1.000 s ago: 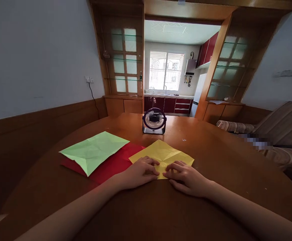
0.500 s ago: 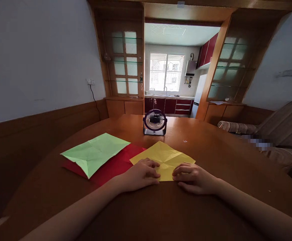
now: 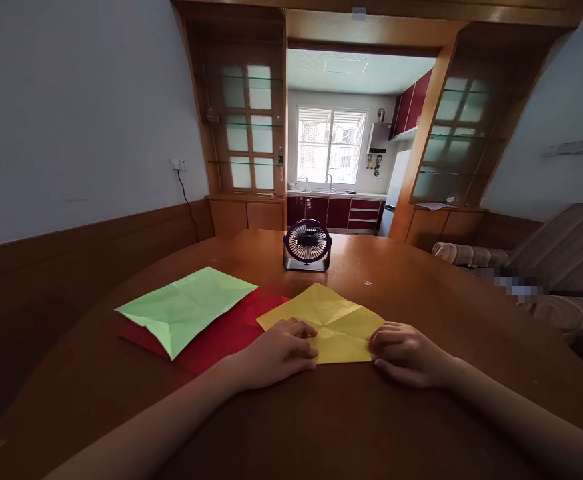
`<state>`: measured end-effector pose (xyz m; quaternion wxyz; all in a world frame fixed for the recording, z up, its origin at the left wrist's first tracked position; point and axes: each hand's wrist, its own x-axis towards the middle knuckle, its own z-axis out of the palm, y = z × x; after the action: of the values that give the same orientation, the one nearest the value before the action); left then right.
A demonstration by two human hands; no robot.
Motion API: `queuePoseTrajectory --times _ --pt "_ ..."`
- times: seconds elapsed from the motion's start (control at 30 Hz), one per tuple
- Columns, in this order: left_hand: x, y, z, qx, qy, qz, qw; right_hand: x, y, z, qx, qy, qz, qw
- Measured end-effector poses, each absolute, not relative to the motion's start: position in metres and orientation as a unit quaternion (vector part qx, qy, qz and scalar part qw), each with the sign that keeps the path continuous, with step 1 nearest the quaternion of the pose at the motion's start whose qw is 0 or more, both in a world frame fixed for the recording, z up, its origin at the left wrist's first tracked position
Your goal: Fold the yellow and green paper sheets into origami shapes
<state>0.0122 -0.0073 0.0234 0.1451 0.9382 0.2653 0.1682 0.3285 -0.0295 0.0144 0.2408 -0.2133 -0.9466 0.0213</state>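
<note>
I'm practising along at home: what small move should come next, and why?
Perhaps press the yellow paper at the right end of its near edge with the right hand: that hand is there, and the left hand, resting on its left side, could steady it.

I see a dark fan (image 3: 307, 243) patterned with radiating spokes on a reddish-brown bench (image 3: 401, 287). In front of the fan, a yellow sheet (image 3: 327, 321); left of the fan, a pale green sheet (image 3: 187, 309) and a deep red sheet (image 3: 232, 328). Right of it, a brown-striped seat (image 3: 566, 247).
</note>
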Motion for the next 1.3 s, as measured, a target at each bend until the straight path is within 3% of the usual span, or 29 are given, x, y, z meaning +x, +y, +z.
queuePoseTrajectory --times 0.2,0.53,0.67,0.8,1.07,1.3 --pt "0.014 -0.012 0.026 0.962 0.215 0.165 0.036 0.325 -0.03 0.013 -0.225 -0.942 0.019 0.248" --pt "0.023 -0.004 0.012 0.942 0.117 0.168 -0.267 0.318 -0.035 0.016 -0.238 -0.942 0.032 0.234" --pt "0.024 -0.008 0.022 0.91 0.118 0.204 -0.34 0.312 -0.037 0.016 -0.23 -0.939 0.051 0.249" --pt "0.018 -0.007 0.036 0.898 0.126 0.237 -0.349 0.314 -0.034 0.015 -0.254 -0.931 0.047 0.259" --pt "-0.008 0.012 0.044 0.921 0.169 0.209 -0.281 0.321 -0.029 0.015 -0.309 -0.929 0.093 0.183" --pt "-0.011 0.02 0.035 0.919 0.239 0.204 -0.236 0.308 -0.036 0.018 -0.278 -0.94 0.0 0.198"
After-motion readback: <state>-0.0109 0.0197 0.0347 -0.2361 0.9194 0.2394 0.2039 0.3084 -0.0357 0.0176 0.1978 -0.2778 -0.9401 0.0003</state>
